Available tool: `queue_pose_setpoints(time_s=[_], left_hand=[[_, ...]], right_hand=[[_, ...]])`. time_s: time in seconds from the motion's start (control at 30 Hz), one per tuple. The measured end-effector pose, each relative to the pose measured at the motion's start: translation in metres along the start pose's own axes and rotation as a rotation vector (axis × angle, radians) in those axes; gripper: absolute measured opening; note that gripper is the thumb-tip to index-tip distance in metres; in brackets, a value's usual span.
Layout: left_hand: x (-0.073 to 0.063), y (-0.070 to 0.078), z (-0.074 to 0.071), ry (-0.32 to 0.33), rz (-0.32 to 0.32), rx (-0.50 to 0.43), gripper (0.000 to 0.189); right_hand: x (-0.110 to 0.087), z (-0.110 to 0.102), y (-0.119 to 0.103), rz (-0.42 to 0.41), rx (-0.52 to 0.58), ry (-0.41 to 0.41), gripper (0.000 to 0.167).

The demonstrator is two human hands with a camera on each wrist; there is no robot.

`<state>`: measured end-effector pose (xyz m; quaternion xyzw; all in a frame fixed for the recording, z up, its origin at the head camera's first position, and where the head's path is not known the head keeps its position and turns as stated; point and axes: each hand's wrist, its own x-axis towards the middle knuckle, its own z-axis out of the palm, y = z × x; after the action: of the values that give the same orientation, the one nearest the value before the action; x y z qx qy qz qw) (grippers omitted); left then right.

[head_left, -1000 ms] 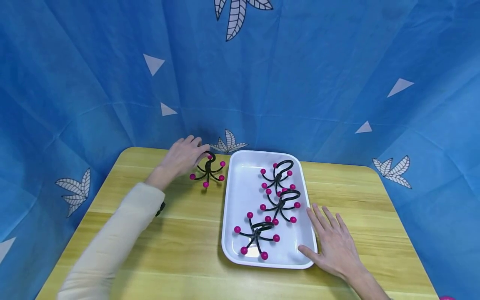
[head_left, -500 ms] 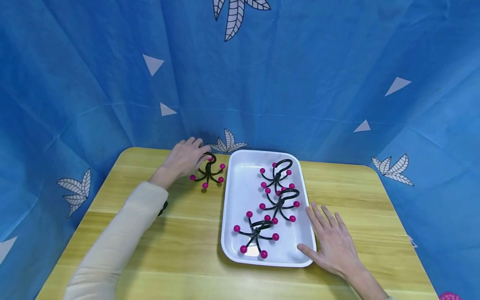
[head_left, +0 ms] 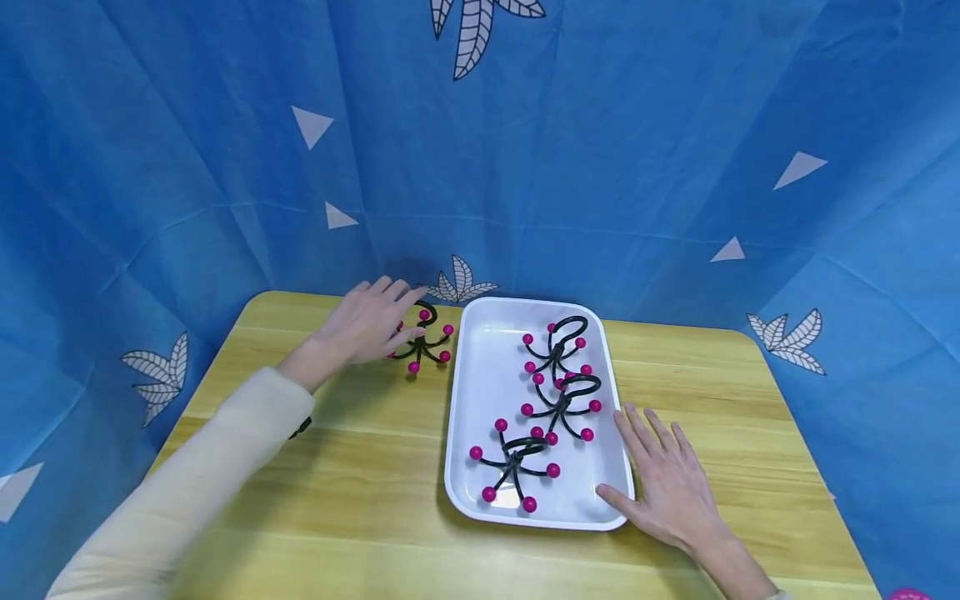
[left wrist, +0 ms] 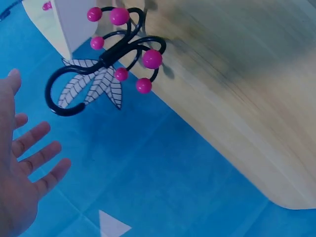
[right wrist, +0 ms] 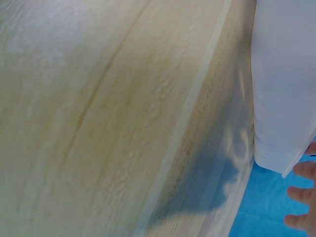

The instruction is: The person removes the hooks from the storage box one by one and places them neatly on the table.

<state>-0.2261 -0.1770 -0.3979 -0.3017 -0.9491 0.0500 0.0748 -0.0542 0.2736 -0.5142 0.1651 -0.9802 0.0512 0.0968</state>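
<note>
the black hook with pink balls (left wrist: 112,55) has been let go by the left grip (head_left: 358,325), now spread beside its loop; it is thus left freestanding on the counter (head_left: 360,475), just outside the tray (head_left: 483,375). three similar hooks (head_left: 561,406) are contained within, the spread right grip (head_left: 670,487) being kept at the rim.

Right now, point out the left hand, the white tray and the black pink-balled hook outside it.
Left hand (head_left: 363,325): head view, back of the hand.
White tray (head_left: 487,367): head view, bare floor.
Black pink-balled hook (left wrist: 113,53): left wrist view, central stem.
</note>
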Motion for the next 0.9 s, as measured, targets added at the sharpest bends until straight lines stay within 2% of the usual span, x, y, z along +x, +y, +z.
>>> queue_pose_setpoints(time_s=[0.2,0.53,0.73,0.9], left_hand=[[-0.011,0.012,-0.01,0.058,0.04,-0.017,0.071],[-0.024,0.042,-0.014,0.083,0.073,-0.094,0.072],[-0.028,0.059,-0.015,0.106,0.102,-0.14,0.069],[-0.029,0.072,-0.017,0.108,0.125,-0.142,0.072]], right_hand=[[0.001,-0.001,0.0,0.009,-0.001,-0.011,0.107],[0.0,-0.002,-0.001,0.014,0.008,-0.018,0.107],[-0.001,-0.003,-0.001,0.021,0.009,-0.023,0.107],[-0.001,-0.003,-0.002,0.016,0.005,-0.01,0.107]])
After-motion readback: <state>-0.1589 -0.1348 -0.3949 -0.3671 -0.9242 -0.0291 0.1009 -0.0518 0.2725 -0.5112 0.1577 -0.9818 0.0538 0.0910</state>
